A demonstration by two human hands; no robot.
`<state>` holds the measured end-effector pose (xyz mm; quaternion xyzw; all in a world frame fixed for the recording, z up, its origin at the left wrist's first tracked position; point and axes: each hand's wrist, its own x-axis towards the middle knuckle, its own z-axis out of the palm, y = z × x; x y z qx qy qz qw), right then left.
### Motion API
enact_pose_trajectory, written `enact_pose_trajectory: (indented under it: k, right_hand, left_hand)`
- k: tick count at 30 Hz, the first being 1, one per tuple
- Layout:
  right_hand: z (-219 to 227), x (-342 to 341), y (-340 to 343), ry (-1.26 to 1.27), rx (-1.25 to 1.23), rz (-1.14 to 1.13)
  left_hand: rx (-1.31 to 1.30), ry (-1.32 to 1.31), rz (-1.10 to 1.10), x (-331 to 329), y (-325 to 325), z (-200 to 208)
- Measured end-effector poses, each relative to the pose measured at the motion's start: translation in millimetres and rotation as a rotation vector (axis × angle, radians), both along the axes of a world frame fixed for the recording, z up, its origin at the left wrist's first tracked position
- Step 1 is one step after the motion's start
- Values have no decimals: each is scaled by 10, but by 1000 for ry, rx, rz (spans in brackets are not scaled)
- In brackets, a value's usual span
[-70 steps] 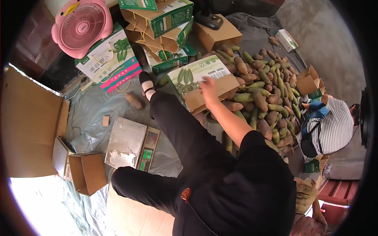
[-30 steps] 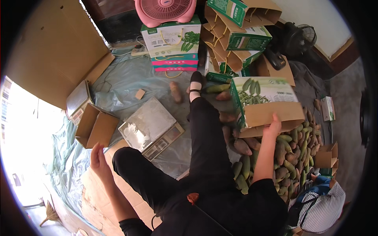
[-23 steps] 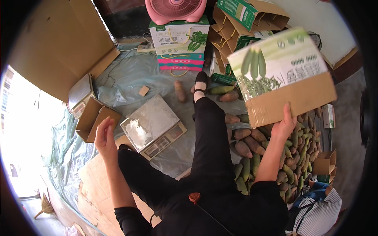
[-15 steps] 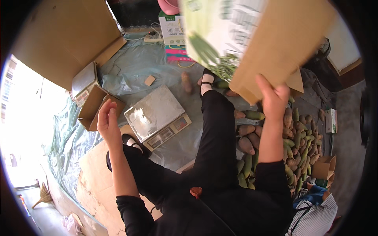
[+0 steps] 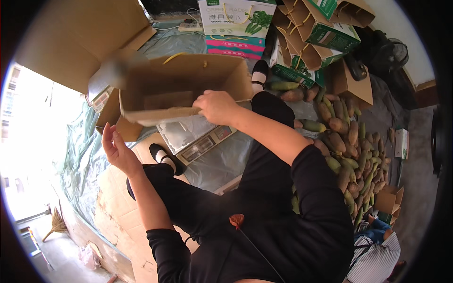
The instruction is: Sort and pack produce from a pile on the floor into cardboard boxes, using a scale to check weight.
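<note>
My right hand is closed on the near rim of an open brown cardboard carry box with a yellow cord handle. The box hangs over a flat digital scale and hides much of its silver plate. My left hand is raised to the left of the scale, fingers apart and slightly bent, holding nothing. Just beyond it, a smaller cardboard box sits partly behind the carry box. Green and brownish radishes lie heaped to the right of my leg.
Several printed carry boxes stand at the far right beside a plain carton. A white and green box rests on pink ones at the back. A large cardboard sheet stands far left. Another person in stripes is at lower right.
My right hand has brought the carry box from the upper right leftward and down over the scale, its opening now showing. My left hand has moved slightly left and down.
</note>
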<state>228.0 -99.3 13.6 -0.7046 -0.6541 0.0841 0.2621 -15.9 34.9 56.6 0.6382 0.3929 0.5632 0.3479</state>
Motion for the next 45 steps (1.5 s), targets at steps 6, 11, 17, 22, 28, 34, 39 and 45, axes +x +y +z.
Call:
enact_pose_trajectory:
  k: [6,11,17,22,28,34,39,45]
  right_hand:
    - [-209,-132,62,-200,-78,0]
    - [41,6,-122,-117,-42,-105]
    - [291,666,-814,78,302,-330]
    - [-113,1191,-1714,132,269,-695]
    - [-1110,1079,-2760,227,-94,-983]
    - [-2179,355,-3218,314,-683,-903]
    - [-2764,-142,-3303,590,-599,-831]
    - [-3102,83,-3328,728,-357,-1517]
  left_hand:
    - [-40,57,-63,65,-31,10]
    - [-55,290,-186,100,2,-139]
    - [-39,494,-341,142,-15,-247]
    - [-79,565,-433,273,-35,-340]
    - [0,821,-476,463,-161,-327]
    - [37,1157,-529,541,-241,-404]
    - [-104,1255,-609,507,-114,-616]
    - [-143,1529,-545,593,-160,-599]
